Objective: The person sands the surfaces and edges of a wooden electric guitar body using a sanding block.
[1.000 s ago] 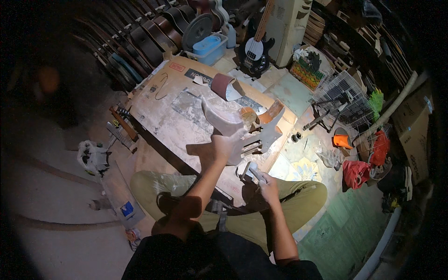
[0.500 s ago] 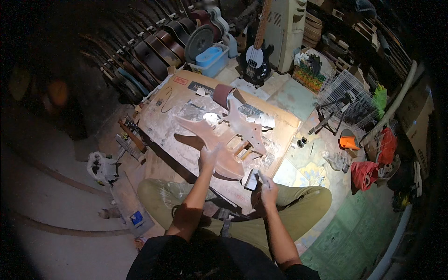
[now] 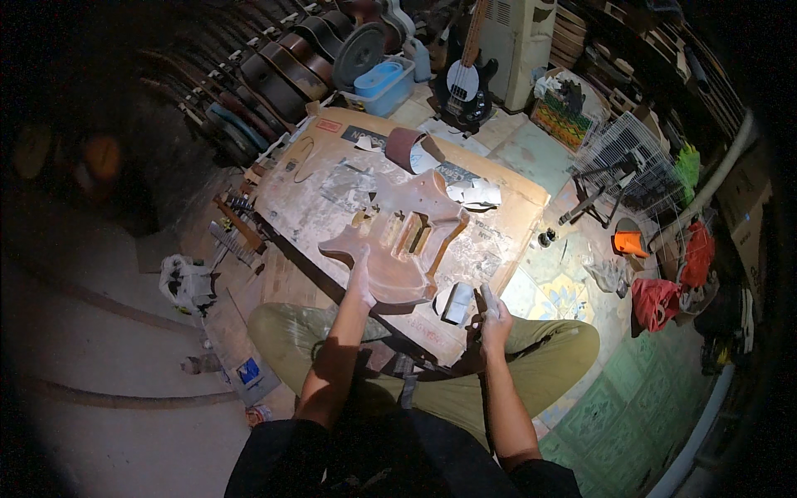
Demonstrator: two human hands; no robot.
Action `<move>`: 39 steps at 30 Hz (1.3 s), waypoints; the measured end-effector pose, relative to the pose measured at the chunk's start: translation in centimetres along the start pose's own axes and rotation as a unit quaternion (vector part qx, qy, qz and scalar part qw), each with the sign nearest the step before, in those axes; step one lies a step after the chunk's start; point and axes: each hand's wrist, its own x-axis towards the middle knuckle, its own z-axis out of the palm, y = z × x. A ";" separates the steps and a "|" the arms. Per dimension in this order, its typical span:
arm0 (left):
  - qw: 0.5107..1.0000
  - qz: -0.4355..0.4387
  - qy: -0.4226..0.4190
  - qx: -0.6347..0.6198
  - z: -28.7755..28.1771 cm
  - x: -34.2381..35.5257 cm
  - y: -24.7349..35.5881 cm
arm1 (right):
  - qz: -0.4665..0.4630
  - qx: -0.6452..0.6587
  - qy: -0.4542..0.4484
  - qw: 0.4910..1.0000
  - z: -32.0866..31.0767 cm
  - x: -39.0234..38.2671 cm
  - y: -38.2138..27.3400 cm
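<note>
An unfinished electric guitar body (image 3: 397,249), reddish-brown with routed cavities and dusted pale, is tilted over the cardboard in front of me. My left hand (image 3: 359,284) is closed on its lower left edge; the fingers underneath are hidden. Beside the body's near right end, a grey-white sanding block (image 3: 457,304) lies on the cardboard. Just right of that block is my right hand (image 3: 496,319), dusty, its fingers stretched out and apart from the block. It appears to hold nothing.
Dusty cardboard (image 3: 510,212) covers the work surface. A curled brown sandpaper strip (image 3: 404,149) and torn white paper (image 3: 475,193) lie beyond the body. Several guitars (image 3: 274,79) line the back left. A black bass (image 3: 465,91) stands behind; a wire cage (image 3: 627,162) is at right.
The guitar body has turned and tilted in my left hand, showing its right edge. The sanding block now lies flatter, and my right hand has shifted slightly right, away from it.
</note>
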 end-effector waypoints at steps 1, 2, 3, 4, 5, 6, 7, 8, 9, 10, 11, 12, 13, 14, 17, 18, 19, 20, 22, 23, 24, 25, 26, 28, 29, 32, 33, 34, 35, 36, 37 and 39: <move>0.998 -0.026 -0.053 -0.026 0.9 -0.9 0.6 | 0.006 -0.015 0.013 1.000 -0.2 0.2 0.3; 0.998 -0.023 -0.053 -0.027 1.3 -1.5 1.2 | 0.005 -0.014 0.011 1.000 -0.2 0.2 0.5; 0.997 -0.036 -0.062 -0.021 1.8 -2.0 1.8 | 0.016 -0.005 0.019 1.000 -0.3 0.3 0.7; 0.996 -0.049 -0.071 -0.016 2.1 -2.5 2.3 | 0.029 0.003 0.027 0.999 -0.3 0.3 0.8; 0.996 -0.047 -0.071 -0.016 2.6 -2.9 2.8 | 0.028 0.004 0.026 0.999 -0.3 0.5 0.9; 0.994 -0.069 -0.081 -0.031 3.3 -3.2 3.1 | 0.027 0.007 0.026 0.999 -0.5 0.6 1.0; 0.991 -0.089 -0.087 -0.045 3.3 -3.5 3.4 | 0.028 0.011 0.022 0.999 -0.1 0.4 0.7; 0.992 -0.087 -0.084 -0.046 3.0 -3.3 3.1 | 0.029 0.012 0.019 0.999 0.2 0.2 0.3; 0.990 -0.061 -0.122 -0.046 2.7 -2.9 2.7 | 0.040 0.007 0.021 0.999 0.3 0.0 -0.1; 0.985 -0.036 -0.161 -0.046 2.5 -2.7 2.4 | 0.050 0.002 0.024 0.998 0.5 -0.2 -0.6; 0.986 -0.034 -0.159 -0.046 2.3 -2.5 2.1 | 0.050 0.003 0.022 0.999 0.6 -0.2 -0.4; 0.981 -0.043 -0.181 -0.061 2.1 -2.2 1.8 | 0.037 -0.002 0.019 0.999 0.5 -0.2 -0.2; 0.974 -0.054 -0.207 -0.077 2.7 -2.1 1.6 | 0.022 -0.007 0.020 1.000 0.1 0.1 -0.1; 0.967 -0.048 -0.235 -0.084 3.0 -2.4 1.1 | 0.019 -0.009 0.023 1.000 -0.4 0.3 0.0; 0.955 -0.028 -0.285 -0.082 2.5 -2.1 0.5 | 0.047 -0.001 0.025 0.999 -0.5 0.7 -0.2; 0.938 -0.036 -0.335 -0.085 1.3 -1.8 0.7 | 0.033 -0.016 0.017 0.999 -0.4 0.7 0.3; 0.950 -0.037 -0.299 -0.087 -1.0 -0.7 0.5 | 0.017 -0.026 0.000 1.000 0.6 0.4 0.3; 0.943 -0.062 -0.310 -0.102 -0.3 -1.0 0.3 | 0.027 -0.013 0.013 0.999 0.5 0.1 -0.6; 0.927 -0.098 -0.342 -0.116 -0.8 -0.9 0.3 | 0.061 -0.012 0.012 0.998 1.1 -1.1 -3.4; 0.933 -0.099 -0.329 -0.103 -1.2 -0.9 0.3 | 0.097 -0.015 0.015 0.995 1.4 -1.5 -4.5; 0.933 -0.086 -0.333 -0.102 -1.9 -0.7 0.2 | 0.105 -0.003 0.020 0.994 1.7 -1.6 -4.5; 0.933 -0.071 -0.338 -0.099 -2.5 -0.4 0.3 | 0.103 0.002 0.014 0.995 1.8 -1.4 -4.1; 0.950 -0.046 -0.292 -0.095 -1.7 -0.9 0.3 | 0.080 -0.014 0.017 0.997 1.1 -0.6 -2.9; 0.954 -0.021 -0.285 -0.087 -0.1 -1.9 1.4 | 0.056 -0.027 0.019 0.998 0.0 0.7 -0.5; 0.960 0.008 -0.270 -0.078 0.1 -2.4 2.1 | 0.011 -0.009 0.007 1.000 0.0 1.1 0.8; 0.969 0.089 -0.231 -0.023 0.3 -2.4 3.7 | -0.031 0.008 -0.003 0.999 -0.8 2.4 3.7; 0.965 0.133 -0.224 0.039 1.0 -3.7 4.8 | -0.024 0.006 -0.002 1.000 -0.7 2.6 4.1; 0.965 0.169 -0.199 0.030 3.8 -5.9 5.5 | 0.047 0.006 -0.006 0.999 -1.2 1.7 2.2; 0.964 0.176 -0.195 0.033 3.4 -5.8 6.0 | 0.047 0.009 -0.014 0.999 -0.6 1.2 1.4; 0.956 0.226 -0.166 0.084 2.8 -5.4 6.4 | 0.046 0.009 -0.012 0.999 0.0 0.9 0.9; 0.944 0.269 -0.140 0.132 3.2 -5.6 6.7 | 0.045 0.005 -0.004 0.999 0.1 0.7 0.5; 0.939 0.296 -0.117 0.132 3.8 -6.3 7.0 | 0.057 -0.009 -0.008 0.998 0.4 0.5 -0.6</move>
